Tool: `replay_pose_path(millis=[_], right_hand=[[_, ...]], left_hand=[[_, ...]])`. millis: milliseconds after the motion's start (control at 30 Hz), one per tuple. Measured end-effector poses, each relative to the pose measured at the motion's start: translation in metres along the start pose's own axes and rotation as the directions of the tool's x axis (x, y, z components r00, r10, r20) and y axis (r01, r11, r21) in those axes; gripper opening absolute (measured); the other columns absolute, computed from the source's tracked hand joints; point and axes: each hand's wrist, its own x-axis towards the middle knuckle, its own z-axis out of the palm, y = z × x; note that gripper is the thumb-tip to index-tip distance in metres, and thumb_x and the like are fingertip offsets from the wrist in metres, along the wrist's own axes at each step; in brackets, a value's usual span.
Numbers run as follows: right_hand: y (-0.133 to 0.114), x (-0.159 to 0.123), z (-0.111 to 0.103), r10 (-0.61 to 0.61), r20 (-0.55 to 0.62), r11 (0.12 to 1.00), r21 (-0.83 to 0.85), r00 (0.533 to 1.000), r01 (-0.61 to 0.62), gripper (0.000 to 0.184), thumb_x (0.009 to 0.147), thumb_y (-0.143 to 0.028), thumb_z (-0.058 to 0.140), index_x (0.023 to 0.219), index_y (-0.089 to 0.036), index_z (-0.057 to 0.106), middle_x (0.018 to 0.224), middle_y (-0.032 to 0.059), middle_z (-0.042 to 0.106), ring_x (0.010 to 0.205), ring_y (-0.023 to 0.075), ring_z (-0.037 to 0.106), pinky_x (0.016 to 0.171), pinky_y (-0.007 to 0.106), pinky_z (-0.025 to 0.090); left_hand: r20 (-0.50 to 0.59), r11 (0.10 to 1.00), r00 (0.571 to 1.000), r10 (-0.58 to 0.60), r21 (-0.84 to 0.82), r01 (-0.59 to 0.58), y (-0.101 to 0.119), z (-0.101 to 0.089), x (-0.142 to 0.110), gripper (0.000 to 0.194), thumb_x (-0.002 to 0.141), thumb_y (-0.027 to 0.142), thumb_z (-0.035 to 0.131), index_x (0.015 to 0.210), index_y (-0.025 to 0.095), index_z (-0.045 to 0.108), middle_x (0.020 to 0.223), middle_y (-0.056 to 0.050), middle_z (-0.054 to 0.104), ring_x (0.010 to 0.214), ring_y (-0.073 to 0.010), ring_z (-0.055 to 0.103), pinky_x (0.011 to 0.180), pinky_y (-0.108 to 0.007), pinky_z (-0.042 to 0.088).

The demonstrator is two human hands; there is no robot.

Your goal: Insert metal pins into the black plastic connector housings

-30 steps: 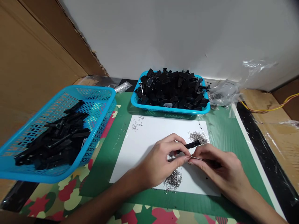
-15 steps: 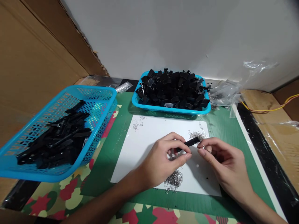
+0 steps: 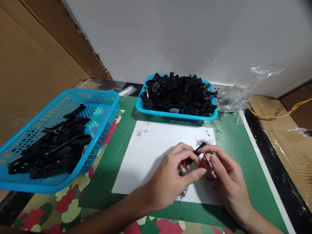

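My left hand (image 3: 174,172) is closed around a narrow black plastic part (image 3: 195,155), whose far end points up and to the right over the white sheet. Close against it on the right is my right hand (image 3: 225,177), pinching a thin metal rod-like tool (image 3: 206,160) between thumb and fingers; its exact kind is too small to tell. Just beyond the fingers lies a pile of small wire springs (image 3: 201,142). A second pile of springs (image 3: 182,195) sits under my left hand, partly hidden by it.
A blue basket (image 3: 175,116) heaped with black plastic parts stands at the back, and another blue basket (image 3: 107,130) with black parts is on the left. Scattered springs (image 3: 141,131) lie on the white sheet (image 3: 146,156). Clear plastic bags (image 3: 232,97) rest at the back right.
My right hand has moved left against the black plastic part, and the thin metal tool now shows in its fingers. The part stays in my left hand. The view has shifted slightly.
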Motion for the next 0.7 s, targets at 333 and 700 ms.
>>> replay_pose_path(millis=[333,700], right_hand=[[-0.0012,-0.0081,0.0036,-0.089,0.157,0.984,-0.138,0.984,0.111,0.030,0.107,-0.036,0.052,0.136,-0.031,0.059,0.125,0.0082,0.067,0.107,0.0224,0.068,0.091,0.034,0.059],[-0.0024,0.0000,0.0028,-0.101,0.135,0.979,-0.161,0.986,0.122,0.025,0.103,-0.034,0.061,0.127,-0.027,0.065,0.110,0.0064,0.073,0.097,0.0198,0.070,0.081,0.029,0.059]], left_hand=[[-0.014,0.997,1.000,0.027,0.078,-0.026,0.0057,-0.0010,-0.0024,0.012,0.104,0.028,0.055,0.097,0.020,0.060,0.105,-0.003,0.059,0.091,-0.0160,0.056,0.080,-0.029,0.046],[-0.084,0.987,0.993,0.083,0.142,-0.071,0.0030,-0.0040,-0.0006,0.005,0.099,0.021,0.059,0.095,0.020,0.061,0.110,-0.003,0.058,0.081,-0.0120,0.055,0.073,-0.025,0.045]])
